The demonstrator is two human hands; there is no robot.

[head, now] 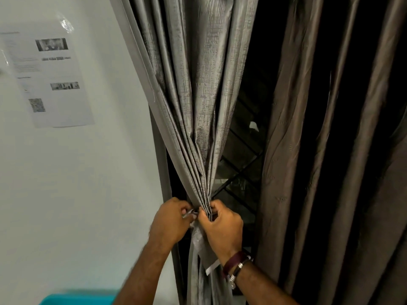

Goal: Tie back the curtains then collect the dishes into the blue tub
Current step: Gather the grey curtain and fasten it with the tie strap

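Tub (72,299) at lower left, contents hidden. Curtain (198,106) hangs vertical, gathered low; left hand (169,221) and right hand (222,225) pinch its tie (191,213).

The blue tub (77,299) is cut off at the bottom edge (only its rim shows), the print on the wall sheet (52,82) is too blurred to read, and the tie (191,213) sits mostly hidden between the hands.

Home room, grey curtain (198,84) over barred window (242,172), white wall (77,194)
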